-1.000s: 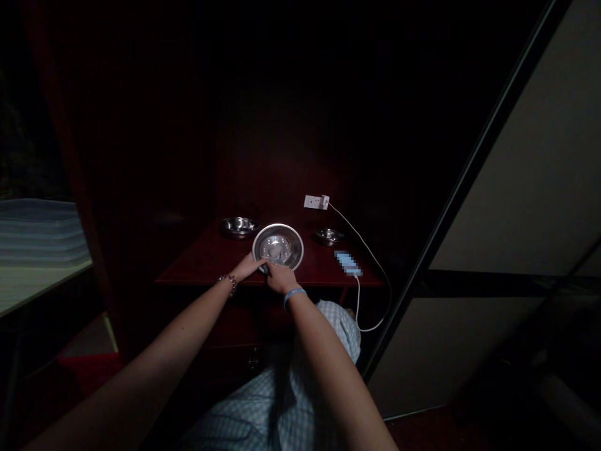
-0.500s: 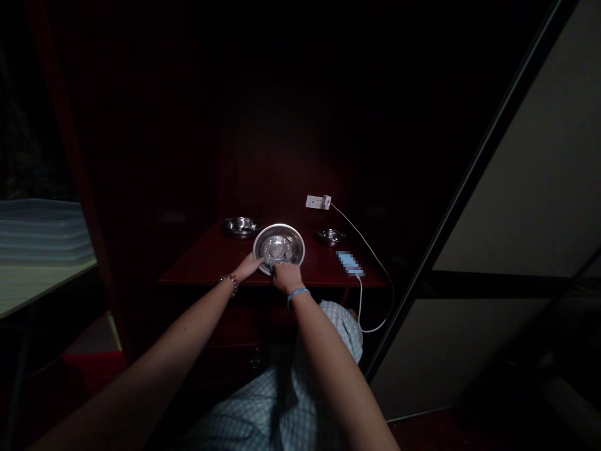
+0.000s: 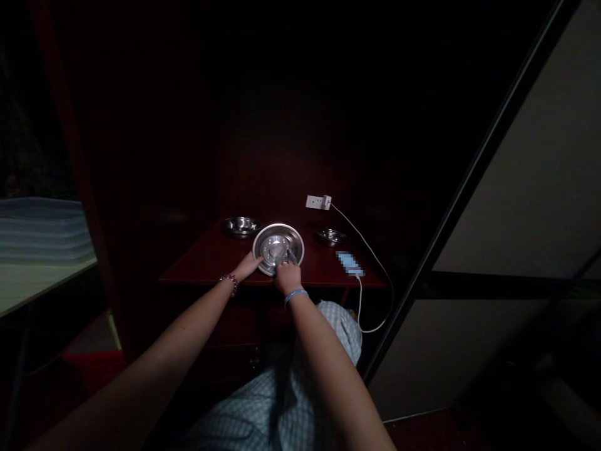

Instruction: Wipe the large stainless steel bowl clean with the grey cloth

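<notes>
Left fingers [image 3: 253, 264] lie flat on the steel bowl [image 3: 277, 227]; right fingers [image 3: 284, 267] curl inside, any pinch unclear; a small bowl [image 3: 241, 227] and another [image 3: 330, 237] flank it on the desk [image 3: 201, 269].

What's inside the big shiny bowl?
The big steel bowl shows bare, shiny metal inside, with round rings at the bottom. The right hand covers the near edge, so whatever is beneath it cannot be seen.

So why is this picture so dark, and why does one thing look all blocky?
In the head view, little light reaches the back, so the dark red shelf fades into black behind; the steel bowl glares brightly; the blocky blue object is pixelated, so its details are hidden.
</notes>
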